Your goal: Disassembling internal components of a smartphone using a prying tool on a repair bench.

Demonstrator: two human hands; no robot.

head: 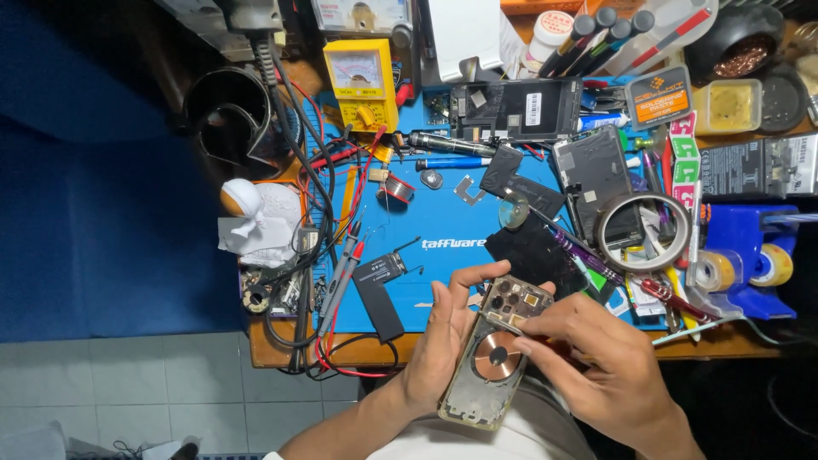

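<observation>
Copper-coiled phone frame (492, 353) gripped by left hand (443, 341); right hand (596, 362) fingers pinched on it.

Bright, sharp centre; dark edges.

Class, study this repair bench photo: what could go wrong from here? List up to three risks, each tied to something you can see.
1. The opened phone shell is held off the bench edge by the left hand, over the lap; it might slip and drop.
2. The right hand presses by the copper coil, which could be bent or torn.
3. Red probe leads trail near the left hand and might snag.
</observation>
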